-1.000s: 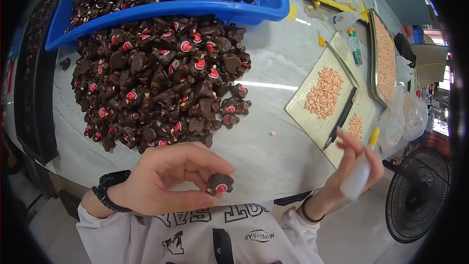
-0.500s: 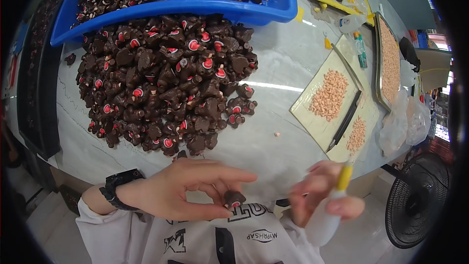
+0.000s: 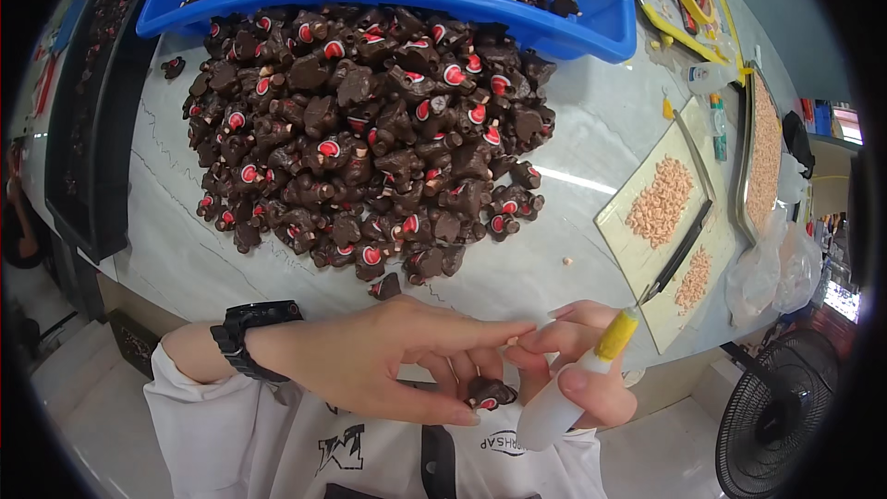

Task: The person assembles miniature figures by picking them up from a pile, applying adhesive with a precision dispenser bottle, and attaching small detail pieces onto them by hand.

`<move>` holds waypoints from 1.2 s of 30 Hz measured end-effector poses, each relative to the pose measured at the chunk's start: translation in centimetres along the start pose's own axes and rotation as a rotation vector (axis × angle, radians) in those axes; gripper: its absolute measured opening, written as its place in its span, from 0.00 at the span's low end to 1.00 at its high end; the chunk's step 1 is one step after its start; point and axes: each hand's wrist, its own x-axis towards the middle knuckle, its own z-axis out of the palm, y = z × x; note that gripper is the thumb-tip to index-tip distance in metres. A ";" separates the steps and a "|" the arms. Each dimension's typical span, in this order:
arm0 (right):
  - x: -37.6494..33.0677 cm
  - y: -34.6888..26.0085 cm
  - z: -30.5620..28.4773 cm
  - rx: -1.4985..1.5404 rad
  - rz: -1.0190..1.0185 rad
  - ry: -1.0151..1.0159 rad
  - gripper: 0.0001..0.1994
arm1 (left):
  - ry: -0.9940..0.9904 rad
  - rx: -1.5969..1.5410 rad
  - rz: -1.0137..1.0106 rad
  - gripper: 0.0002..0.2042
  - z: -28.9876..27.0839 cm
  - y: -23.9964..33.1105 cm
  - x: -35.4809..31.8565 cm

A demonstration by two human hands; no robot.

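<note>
My left hand [image 3: 370, 351], with a black watch [image 3: 254, 340] on its wrist, is closed around a small dark brown figurine [image 3: 490, 395] with a red patch. Its index finger stretches out to meet the fingers of my right hand [image 3: 582, 351]. A tiny pale pink piece [image 3: 513, 341] shows where the fingertips meet; which hand carries it I cannot tell. Gripped in my right hand is a white squeeze bottle [image 3: 550, 411] with a yellow nozzle, tilted with the nozzle up. Beyond my hands a heap of similar figurines [image 3: 356, 143] covers the table's middle.
A blue bin [image 3: 605, 9] of more figurines stands behind the heap. To the right, a pale board [image 3: 628, 212] carries small pink pieces [image 3: 661, 203] and a black pen-like tool [image 3: 679, 245]. Farther right are a tray of pink bits [image 3: 765, 148], plastic bags [image 3: 785, 268] and a black fan [image 3: 785, 425].
My hands have come together: the right fingers now meet the left index fingertip. The bottle stays in my right hand and leans more. The whole view has shifted, so the table appears farther right.
</note>
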 end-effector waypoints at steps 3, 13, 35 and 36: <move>0.6 0.0 0.3 -0.062 0.002 -0.031 0.15 | -0.006 0.024 0.052 0.35 0.0 -0.3 -0.1; 0.7 0.4 1.1 -0.047 -0.103 0.054 0.18 | -0.016 -0.013 0.001 0.35 -0.1 0.0 0.0; 1.4 -1.6 1.7 0.352 0.319 0.104 0.22 | 0.444 0.883 0.610 0.15 0.3 -2.0 0.0; 1.5 -1.6 2.0 0.370 0.314 0.097 0.22 | 0.447 0.883 0.608 0.15 0.2 -2.1 -0.1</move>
